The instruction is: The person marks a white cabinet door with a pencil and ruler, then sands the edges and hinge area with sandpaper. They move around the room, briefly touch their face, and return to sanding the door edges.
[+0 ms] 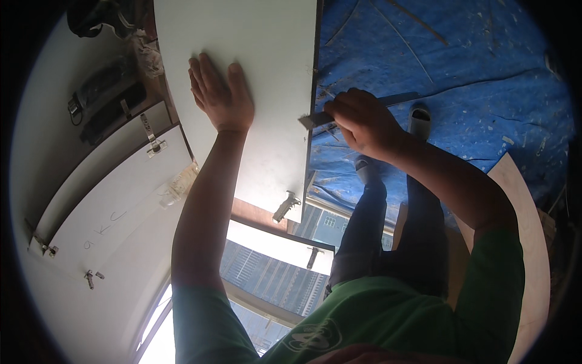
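Note:
My left hand lies flat on the white cabinet panel, its fingers apart and nothing in them. At the panel's right edge my right hand is wrapped around a flat file, a long dark grey bar. One end of the file reaches over the panel edge, and the other points away to the right above the floor. A metal hinge is fitted at the panel's near corner.
Blue sheeting covers the floor, with scraps and thin strips on it. More white panels with hinges stand at the left. A curved wooden board leans at the right. Dark bags lie far left; a window is near me.

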`<state>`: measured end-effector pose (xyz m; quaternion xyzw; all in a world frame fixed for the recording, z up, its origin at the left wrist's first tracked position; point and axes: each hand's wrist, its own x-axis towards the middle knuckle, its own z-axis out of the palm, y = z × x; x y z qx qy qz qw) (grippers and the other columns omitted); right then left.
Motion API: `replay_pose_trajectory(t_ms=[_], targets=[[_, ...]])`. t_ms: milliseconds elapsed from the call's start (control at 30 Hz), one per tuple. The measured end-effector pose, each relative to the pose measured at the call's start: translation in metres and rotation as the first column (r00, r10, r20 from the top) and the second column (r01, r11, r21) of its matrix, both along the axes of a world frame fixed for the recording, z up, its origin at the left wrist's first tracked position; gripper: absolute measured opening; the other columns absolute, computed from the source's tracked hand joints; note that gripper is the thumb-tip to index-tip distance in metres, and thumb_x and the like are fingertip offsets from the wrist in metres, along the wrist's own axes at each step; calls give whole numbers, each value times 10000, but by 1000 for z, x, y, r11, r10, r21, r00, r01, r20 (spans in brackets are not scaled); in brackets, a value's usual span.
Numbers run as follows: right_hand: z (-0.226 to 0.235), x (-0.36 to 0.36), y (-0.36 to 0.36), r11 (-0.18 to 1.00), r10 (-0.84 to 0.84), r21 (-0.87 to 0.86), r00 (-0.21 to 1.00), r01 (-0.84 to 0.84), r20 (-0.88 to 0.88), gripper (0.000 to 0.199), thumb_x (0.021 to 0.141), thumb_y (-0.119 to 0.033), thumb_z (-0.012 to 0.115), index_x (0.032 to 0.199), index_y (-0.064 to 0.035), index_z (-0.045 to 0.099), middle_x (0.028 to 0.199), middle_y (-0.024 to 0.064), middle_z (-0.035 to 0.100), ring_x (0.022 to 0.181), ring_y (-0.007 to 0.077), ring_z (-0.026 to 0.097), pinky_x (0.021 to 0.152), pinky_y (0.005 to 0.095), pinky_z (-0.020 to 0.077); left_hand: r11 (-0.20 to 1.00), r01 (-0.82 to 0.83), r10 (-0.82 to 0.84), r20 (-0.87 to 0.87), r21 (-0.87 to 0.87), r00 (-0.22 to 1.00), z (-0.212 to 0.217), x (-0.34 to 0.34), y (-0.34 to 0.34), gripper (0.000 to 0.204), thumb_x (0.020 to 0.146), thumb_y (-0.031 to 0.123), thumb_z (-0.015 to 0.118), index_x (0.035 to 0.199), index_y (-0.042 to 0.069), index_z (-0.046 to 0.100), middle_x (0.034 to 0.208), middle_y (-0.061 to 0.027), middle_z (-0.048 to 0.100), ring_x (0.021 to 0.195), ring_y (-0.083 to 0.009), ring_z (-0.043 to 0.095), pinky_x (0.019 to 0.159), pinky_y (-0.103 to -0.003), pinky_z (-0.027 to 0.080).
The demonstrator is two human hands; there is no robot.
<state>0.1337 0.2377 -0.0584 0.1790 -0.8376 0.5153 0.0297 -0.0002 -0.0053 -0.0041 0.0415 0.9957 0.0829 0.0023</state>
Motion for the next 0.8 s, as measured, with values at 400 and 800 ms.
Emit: replay_pose_trajectory(t_ms=[400,800], targets=[[21,-134,72,927,-259,243,955,287,-141,40,934,-51,619,968,-32,626,844,146,659,722,282,654,648,382,529,1000,-15,15,-4,-3,1000,2,0,1,796,1011,573,444,1591,54,277,1666,-214,230,1558,-372,164,1247,-549,110],[6,-64,30,971,-197,104,965,217,-175,231,844,-11,686,1067,-69,666,906,89,680,858,264,697,679,351,575,999,-1,0,-21,-34,1000,1,1,0,780,1009,548,449,1584,48,286,1659,-215,245,1547,-379,192,1233,-563,144]])
